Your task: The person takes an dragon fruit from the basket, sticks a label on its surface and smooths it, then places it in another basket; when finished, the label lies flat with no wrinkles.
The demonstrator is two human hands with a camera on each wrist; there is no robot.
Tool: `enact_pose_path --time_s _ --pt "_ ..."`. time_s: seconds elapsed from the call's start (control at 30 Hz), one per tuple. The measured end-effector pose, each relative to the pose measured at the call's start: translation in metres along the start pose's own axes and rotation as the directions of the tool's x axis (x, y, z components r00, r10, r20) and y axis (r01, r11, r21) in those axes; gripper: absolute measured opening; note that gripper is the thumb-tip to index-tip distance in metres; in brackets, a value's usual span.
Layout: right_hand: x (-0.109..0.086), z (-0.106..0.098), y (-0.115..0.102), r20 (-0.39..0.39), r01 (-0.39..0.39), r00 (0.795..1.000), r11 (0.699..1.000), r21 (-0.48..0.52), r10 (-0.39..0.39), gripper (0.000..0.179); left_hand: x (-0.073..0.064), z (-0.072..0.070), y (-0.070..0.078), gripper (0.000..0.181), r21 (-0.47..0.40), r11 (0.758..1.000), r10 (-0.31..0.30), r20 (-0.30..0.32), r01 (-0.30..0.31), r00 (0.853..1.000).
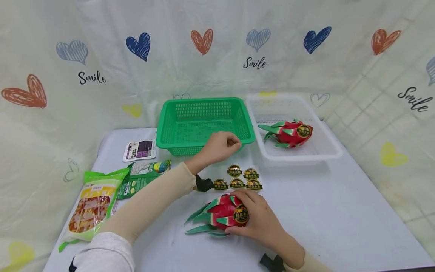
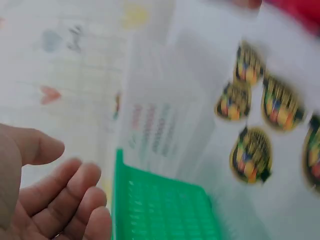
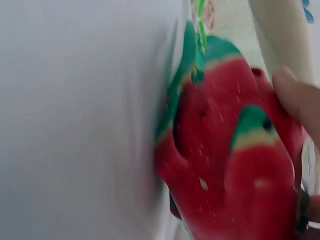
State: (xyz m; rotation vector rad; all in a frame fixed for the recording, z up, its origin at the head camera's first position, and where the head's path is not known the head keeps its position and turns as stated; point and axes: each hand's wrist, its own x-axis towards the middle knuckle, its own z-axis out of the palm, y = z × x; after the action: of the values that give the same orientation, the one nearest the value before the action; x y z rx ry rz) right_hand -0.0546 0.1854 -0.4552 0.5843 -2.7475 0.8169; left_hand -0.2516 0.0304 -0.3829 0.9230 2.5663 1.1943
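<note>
My right hand (image 1: 259,219) grips the stem-free end of a red dragon fruit (image 1: 219,213) lying on the table, its green tips pointing left. A round black-and-gold sticker (image 1: 241,214) is on its skin beside the fingers. In the right wrist view, thumb and fingers hold the dragon fruit (image 3: 215,140) from one side. My left hand (image 1: 219,146) is over the front rim of the green basket (image 1: 175,146), fingers loosely curled and a gap beside the thumb, holding nothing. Several loose stickers (image 1: 237,183) lie on a sheet between the hands.
A white basket (image 1: 326,149) at the back right holds a second dragon fruit (image 1: 289,134) bearing a sticker. Left of the stickers are a green packet (image 1: 142,175), a yellow-green food bag (image 1: 91,207) and a small purple-and-white packet (image 1: 139,150). A patterned curtain (image 1: 224,75) stands behind.
</note>
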Motion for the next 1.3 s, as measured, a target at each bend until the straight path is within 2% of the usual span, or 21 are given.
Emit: enact_pose_path --time_s 0.1,0.2,0.3,0.37,0.47,0.57,0.7,0.87,0.97,1.1,1.3 --pt "-0.003 0.005 -0.006 -0.019 -0.052 0.998 0.999 0.0 0.052 0.092 0.031 0.005 0.001 0.04 0.108 0.993 -0.04 -0.041 0.044 0.998" --pt "-0.007 0.008 -0.01 -0.036 -0.067 0.997 0.997 0.025 0.068 0.089 0.054 0.011 0.001 0.045 0.187 0.978 -0.087 -0.043 0.094 0.995" --pt "-0.009 0.008 -0.01 -0.051 -0.026 0.998 0.995 0.093 0.031 0.085 0.069 0.018 0.0 0.045 0.189 0.969 -0.16 -0.013 0.16 0.987" --pt "-0.011 0.006 -0.008 -0.05 0.005 0.999 0.987 0.161 0.003 0.081 0.075 0.024 -0.002 0.051 0.169 0.962 -0.221 0.011 0.216 0.975" --pt "-0.015 -0.003 0.0 -0.036 0.019 0.999 0.963 0.269 -0.009 0.076 0.078 0.03 -0.004 0.054 0.148 0.952 -0.273 0.005 0.269 0.962" --pt "-0.019 -0.023 0.013 -0.024 0.003 1.0 0.946 0.324 0.005 0.075 0.078 0.033 -0.005 0.062 0.14 0.953 -0.269 -0.023 0.269 0.963" --pt "-0.019 -0.055 0.033 -0.04 -0.017 0.999 0.954 0.3 0.031 0.077 0.08 0.032 -0.007 0.082 0.139 0.958 -0.25 -0.025 0.251 0.968" --pt "-0.01 -0.093 0.06 -0.081 -0.016 0.996 0.957 0.289 0.042 0.08 0.083 0.031 -0.01 0.086 0.126 0.959 -0.252 -0.02 0.253 0.967" --pt "-0.001 -0.114 0.074 -0.134 -0.014 0.99 0.961 0.277 0.052 0.081 0.085 0.032 -0.01 0.087 0.151 0.959 -0.239 -0.018 0.239 0.971" --pt "0.011 -0.144 0.093 -0.218 -0.05 0.97 0.969 0.241 0.104 0.081 0.084 0.035 -0.006 0.089 0.193 0.957 -0.216 -0.01 0.214 0.976" --pt "0.034 -0.179 0.127 -0.288 -0.132 0.939 0.97 0.205 0.188 0.076 0.082 0.04 0.003 0.088 0.21 0.958 -0.2 -0.004 0.196 0.98"
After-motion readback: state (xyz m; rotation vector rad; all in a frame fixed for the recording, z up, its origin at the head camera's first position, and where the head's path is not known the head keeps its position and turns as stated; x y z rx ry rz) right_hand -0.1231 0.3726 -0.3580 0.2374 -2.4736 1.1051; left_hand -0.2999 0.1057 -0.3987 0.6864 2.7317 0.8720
